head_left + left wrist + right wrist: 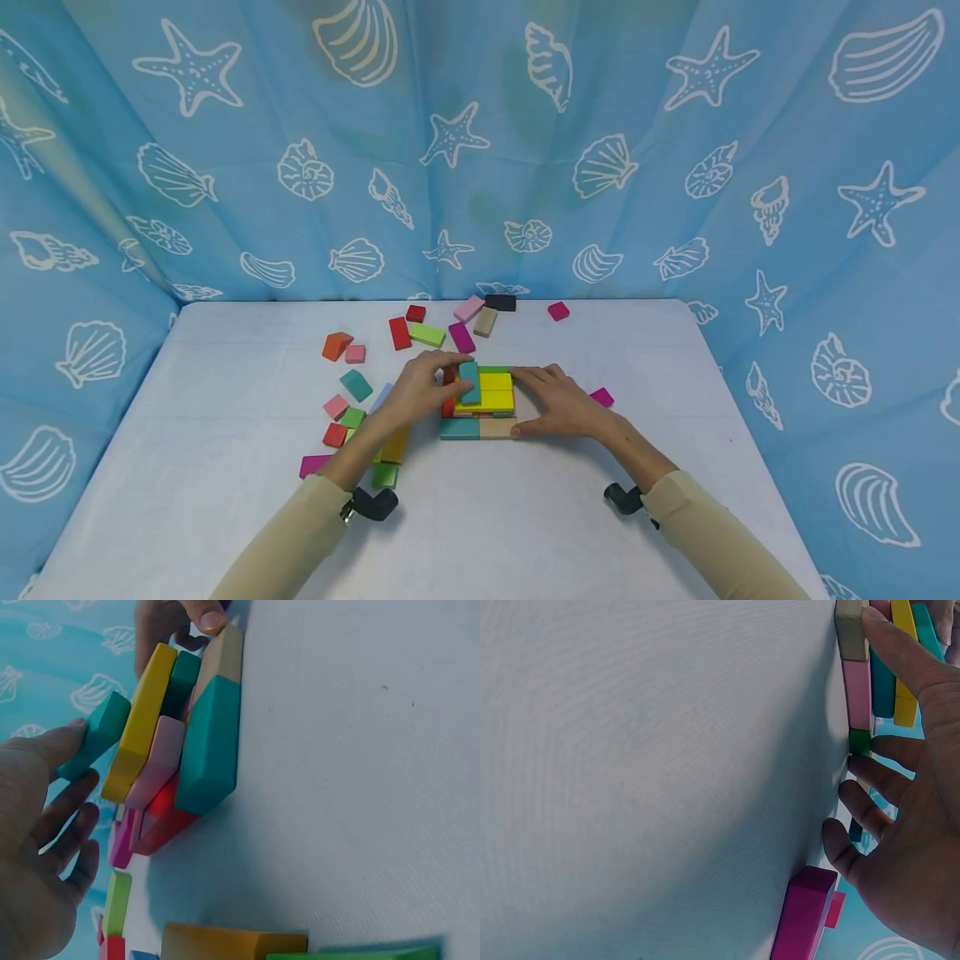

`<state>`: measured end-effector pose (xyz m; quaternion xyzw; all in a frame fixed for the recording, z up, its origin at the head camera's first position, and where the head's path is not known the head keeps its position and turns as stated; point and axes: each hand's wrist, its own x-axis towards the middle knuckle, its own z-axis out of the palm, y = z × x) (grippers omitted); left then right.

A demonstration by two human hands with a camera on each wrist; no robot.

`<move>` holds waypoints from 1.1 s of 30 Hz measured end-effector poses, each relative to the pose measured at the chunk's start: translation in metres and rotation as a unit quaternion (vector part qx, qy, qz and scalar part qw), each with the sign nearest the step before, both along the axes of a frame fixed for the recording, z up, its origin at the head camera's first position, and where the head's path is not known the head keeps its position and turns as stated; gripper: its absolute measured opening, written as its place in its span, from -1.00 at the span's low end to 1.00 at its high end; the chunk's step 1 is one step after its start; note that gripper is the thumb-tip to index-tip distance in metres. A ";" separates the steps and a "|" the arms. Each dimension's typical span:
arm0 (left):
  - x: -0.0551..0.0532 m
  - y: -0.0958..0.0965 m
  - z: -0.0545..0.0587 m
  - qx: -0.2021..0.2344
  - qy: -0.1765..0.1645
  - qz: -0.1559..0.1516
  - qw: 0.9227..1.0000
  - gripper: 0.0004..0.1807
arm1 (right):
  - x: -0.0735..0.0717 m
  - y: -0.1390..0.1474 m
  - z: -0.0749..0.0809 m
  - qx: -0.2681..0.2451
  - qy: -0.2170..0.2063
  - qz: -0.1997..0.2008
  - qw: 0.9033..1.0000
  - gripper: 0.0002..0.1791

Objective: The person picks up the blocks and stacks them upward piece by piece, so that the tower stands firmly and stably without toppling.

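Note:
My left hand (420, 387) pinches a teal block (470, 383) between thumb and fingers, at the left part of the yellow blocks (497, 392). In the left wrist view, the held teal block (103, 733) is tilted beside the yellow layer. Below lies a low stack with a teal block (460, 429) and a beige block (498, 428) in front, a red block (448, 407) on the left and a green block (493, 369) behind. My right hand (562, 404) spreads around the stack's right side. Its thumb touches the beige block (850, 630); the fingers reach toward the back corner.
Loose coloured blocks lie left of the stack, among them an orange block (394, 446) and a green block (385, 476). More lie behind, including a black block (500, 302). A magenta block (602, 397) is right of my right hand. A blue curtain (480, 167) hangs behind the table.

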<state>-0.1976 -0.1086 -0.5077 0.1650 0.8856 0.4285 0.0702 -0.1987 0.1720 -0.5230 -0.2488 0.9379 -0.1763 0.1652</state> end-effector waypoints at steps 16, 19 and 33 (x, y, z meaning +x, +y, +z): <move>-0.003 -0.001 0.004 -0.080 -0.041 -0.006 0.996 -0.42 | -0.001 0.000 -0.001 -0.001 0.001 0.002 1.000 0.17; -0.002 -0.001 0.004 -0.078 -0.041 -0.003 0.996 -0.43 | -0.001 0.001 -0.002 0.000 0.004 0.006 1.000 0.17; 0.000 -0.005 0.005 -0.071 -0.034 0.000 0.997 -0.40 | -0.002 0.001 -0.003 0.005 0.004 0.005 1.000 0.18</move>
